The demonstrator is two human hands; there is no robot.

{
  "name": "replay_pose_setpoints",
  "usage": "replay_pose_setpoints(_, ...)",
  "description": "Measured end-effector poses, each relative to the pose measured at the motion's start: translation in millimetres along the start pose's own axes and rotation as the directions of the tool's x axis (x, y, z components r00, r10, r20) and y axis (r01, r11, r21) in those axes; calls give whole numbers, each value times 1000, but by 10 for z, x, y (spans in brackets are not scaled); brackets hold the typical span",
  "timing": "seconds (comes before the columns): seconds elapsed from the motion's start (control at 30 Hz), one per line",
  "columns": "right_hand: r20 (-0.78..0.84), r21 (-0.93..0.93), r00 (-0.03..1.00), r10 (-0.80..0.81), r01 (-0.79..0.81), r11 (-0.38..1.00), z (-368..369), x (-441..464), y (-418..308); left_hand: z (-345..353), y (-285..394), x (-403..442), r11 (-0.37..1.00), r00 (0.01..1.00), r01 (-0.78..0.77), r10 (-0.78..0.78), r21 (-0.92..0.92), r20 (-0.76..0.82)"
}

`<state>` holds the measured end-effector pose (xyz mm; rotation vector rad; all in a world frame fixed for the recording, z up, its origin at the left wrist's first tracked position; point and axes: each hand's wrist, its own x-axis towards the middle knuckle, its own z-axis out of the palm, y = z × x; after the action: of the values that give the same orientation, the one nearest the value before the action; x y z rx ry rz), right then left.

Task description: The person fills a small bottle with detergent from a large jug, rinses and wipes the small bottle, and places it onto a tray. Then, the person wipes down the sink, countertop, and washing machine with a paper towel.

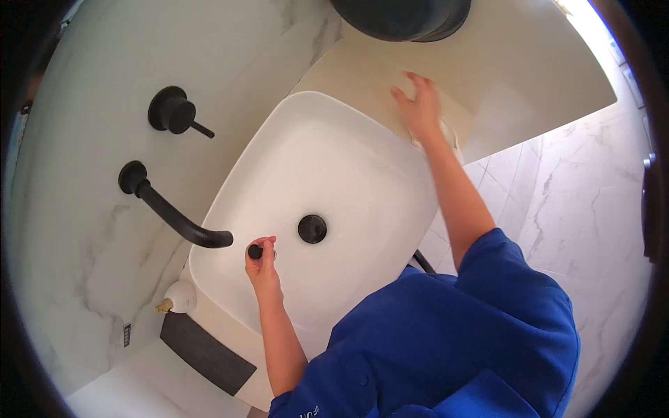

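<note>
My left hand point(263, 268) is closed around a small item with a round black top point(255, 251), over the near left part of the white basin point(320, 125). Most of that item is hidden by my fingers. The end of the black spout point(216, 239) is just left of it. My right hand point(420, 110) is over the beige counter point(369, 76), beyond the basin's right rim, with its fingers apart and nothing between them. A whitish object point(449, 139), partly covered by my wrist, lies beside it.
A black lever tap point(174, 113) is mounted on the marbled wall. A dark round vessel point(404, 14) stands at the top. By the basin's lower left are a white vase point(182, 297) and a dark grey mat point(205, 352). The black drain point(312, 228) is in the basin.
</note>
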<state>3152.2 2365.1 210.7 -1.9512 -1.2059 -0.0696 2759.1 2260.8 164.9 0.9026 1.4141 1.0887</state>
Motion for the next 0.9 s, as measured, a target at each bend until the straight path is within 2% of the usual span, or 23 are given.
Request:
replay_pose_setpoints(0.03, -19, -284, 995, 96, -97, 954, -47, -54, 329, 16, -28, -23, 1000, 1000, 2, -2, -24, 12)
replay_pose_setpoints(0.07, -56, -546, 982, 183, -184, 817, 14, -118, 573, 27, -30, -9, 999, 1000, 13, -11, -49, 22)
replay_pose_setpoints(0.1, -63, -539, 980, 188, -192, 820, -4, -218, 710, 89, 2, -39, 999, 1000, 4, -3, -43, 26)
replay_pose_setpoints(0.17, 216, -623, 949, 229, -46, 780, 30, -420, 896, 243, 88, -88, 995, 997, 77, -75, -62, 31)
replay_pose_setpoints(0.2, 213, -613, 949, 233, -56, 788, 67, -431, 998, 295, 118, -106, 995, 996, 64, -59, -81, 60)
replay_pose_setpoints(0.27, 368, -545, 903, 220, 17, 838, 118, -474, 1190, 449, 254, -165, 993, 996, 67, -60, -99, 72)
replay_pose_setpoints(0.3, 382, -534, 897, 223, 17, 845, 172, -412, 1266, 501, 322, -123, 987, 994, 90, -81, -135, 75)
replay_pose_setpoints(0.37, 238, -220, 952, 191, -139, 966, 25, -264, 1246, 625, 417, -150, 990, 995, 75, -66, -119, 75)
replay_pose_setpoints(0.4, 192, 22, 976, 102, -108, 994, -64, -226, 1137, 692, 461, -157, 982, 992, 73, -55, -174, 109)
replay_pose_setpoints(0.43, 135, 265, 991, 23, -59, 962, -271, -191, 890, 752, 487, -165, 970, 990, 72, -42, -231, 133)
replay_pose_setpoints(0.5, 278, 618, 960, -40, -147, 772, -790, -338, -90, 899, 514, -143, 948, 979, 62, 3, -312, 204)
replay_pose_setpoints(0.57, 295, 499, 882, -369, 187, 846, -878, -621, -643, 990, 525, -99, 859, 945, 178, -12, -481, 327)
replay_pose_setpoints(0.6, 256, 538, 817, -516, 323, 779, -801, -811, -887, 1092, 585, -148, 856, 951, 165, -6, -490, 309)
replay_pose_setpoints(0.67, 185, 487, 741, -645, 501, 715, -666, -1155, -1277, 1322, 852, -321, 796, 960, 194, -33, -573, 278)
replay_pose_setpoints(0.7, 158, 404, 751, -642, 544, 736, -624, -1250, -1370, 1359, 941, -377, 796, 960, 190, -28, -575, 278)
replay_pose_setpoints(0.73, 152, 406, 749, -645, 547, 732, -554, -1254, -1374, 1377, 1023, -421, 767, 958, 179, 8, -617, 288)
replay_pose_setpoints(0.77, 186, 464, 782, -595, 464, 754, -424, -1206, -1400, 1370, 1083, -396, 733, 956, 170, 39, -659, 290)
replay_pose_setpoints(0.8, 223, 520, 815, -535, 365, 772, -376, -1207, -1405, 1372, 1093, -419, 757, 959, 114, 85, -643, 271)
replay_pose_setpoints(0.83, 223, 527, 819, -528, 355, 772, -377, -1195, -1408, 1374, 1119, -454, 765, 960, 114, 80, -634, 270)
replay_pose_setpoints(0.9, 323, 595, 797, -510, 248, 764, -412, -1081, -1388, 1439, 1186, -481, 738, 950, 99, 129, -667, 284)
